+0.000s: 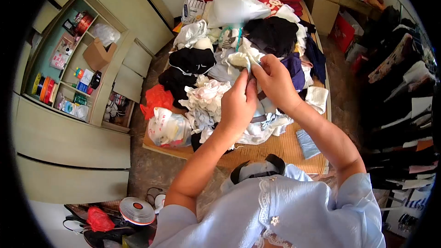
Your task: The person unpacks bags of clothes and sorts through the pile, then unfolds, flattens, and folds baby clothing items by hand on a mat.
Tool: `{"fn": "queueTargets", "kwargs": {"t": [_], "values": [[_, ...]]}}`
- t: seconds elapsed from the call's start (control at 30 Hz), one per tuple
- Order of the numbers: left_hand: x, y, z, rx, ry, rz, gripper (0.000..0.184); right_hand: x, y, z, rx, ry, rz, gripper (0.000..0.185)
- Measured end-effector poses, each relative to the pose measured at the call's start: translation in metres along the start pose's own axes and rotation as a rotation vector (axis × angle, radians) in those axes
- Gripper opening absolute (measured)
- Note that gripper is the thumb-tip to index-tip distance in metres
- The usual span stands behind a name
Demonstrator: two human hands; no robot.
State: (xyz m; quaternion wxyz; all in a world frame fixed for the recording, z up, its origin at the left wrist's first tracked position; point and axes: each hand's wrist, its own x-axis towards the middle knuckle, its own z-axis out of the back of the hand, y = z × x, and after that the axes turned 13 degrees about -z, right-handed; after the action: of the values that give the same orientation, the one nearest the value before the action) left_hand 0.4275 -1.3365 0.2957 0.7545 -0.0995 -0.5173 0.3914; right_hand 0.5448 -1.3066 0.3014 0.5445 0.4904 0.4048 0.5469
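Both hands are raised over a bed (294, 158) heaped with clothes. Between them is a small cream-white cloth garment (245, 56), bunched up, its exact kind unclear. My left hand (240, 103) pinches its lower edge with thumb and fingers. Close beside it, my right hand (274, 80) grips the garment's right side, fingers curled. Below and to the left lies a ruffled cream garment (209, 94). Black clothing (271, 34) is piled beyond the hands, and a dark navy garment (294, 69) lies right of my right hand.
A big white plastic bag (232, 2) stands at the bed's far end. A red bag (156, 100) and a clear filled bag (167, 128) sit at its left edge. Cabinets (69, 147) line the left, hanging clothes (404, 87) the right. A fan (137, 211) is at lower left.
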Motion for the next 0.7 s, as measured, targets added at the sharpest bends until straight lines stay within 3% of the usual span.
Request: {"fn": "queueTargets", "kwargs": {"t": [0.07, 0.13, 0.2, 0.27, 0.37, 0.47, 0.5, 0.6, 0.63, 0.7], "values": [[0.005, -0.003, 0.004, 0.116, 0.115, -0.017, 0.025, -0.003, 0.005, 0.003, 0.057, 0.044, -0.027, 0.026], [0.016, -0.011, 0.012, 0.169, 0.222, -0.024, 0.022, -0.005, 0.01, 0.007, 0.004, 0.114, -0.054, 0.038], [0.022, -0.006, 0.019, 0.08, 0.345, -0.054, 0.024, -0.003, 0.007, 0.009, -0.086, 0.167, -0.016, 0.046], [0.041, -0.01, 0.033, -0.244, 0.647, 0.33, 0.033, 0.001, 0.004, 0.013, -0.099, 0.207, 0.004, 0.053], [0.05, -0.017, 0.047, -0.917, 0.565, 0.627, 0.046, 0.001, 0.009, 0.021, -0.13, 0.32, 0.014, 0.063], [0.05, -0.007, 0.046, -0.961, 0.54, 0.616, 0.055, -0.008, 0.025, 0.025, -0.241, 0.343, 0.045, 0.059], [0.05, -0.01, 0.046, -0.948, 0.504, 0.617, 0.048, -0.008, 0.029, 0.025, -0.258, 0.402, -0.036, 0.041], [0.058, -0.011, 0.053, -0.534, 0.555, 0.446, 0.032, 0.001, 0.019, 0.025, -0.173, 0.433, 0.167, 0.039], [0.061, -0.012, 0.057, -0.475, 0.548, 0.447, 0.038, 0.006, 0.021, 0.028, -0.216, 0.447, 0.181, 0.039], [0.068, -0.019, 0.065, -0.612, 0.532, 0.484, 0.042, 0.009, 0.029, 0.031, -0.144, 0.484, 0.159, 0.04]]}}
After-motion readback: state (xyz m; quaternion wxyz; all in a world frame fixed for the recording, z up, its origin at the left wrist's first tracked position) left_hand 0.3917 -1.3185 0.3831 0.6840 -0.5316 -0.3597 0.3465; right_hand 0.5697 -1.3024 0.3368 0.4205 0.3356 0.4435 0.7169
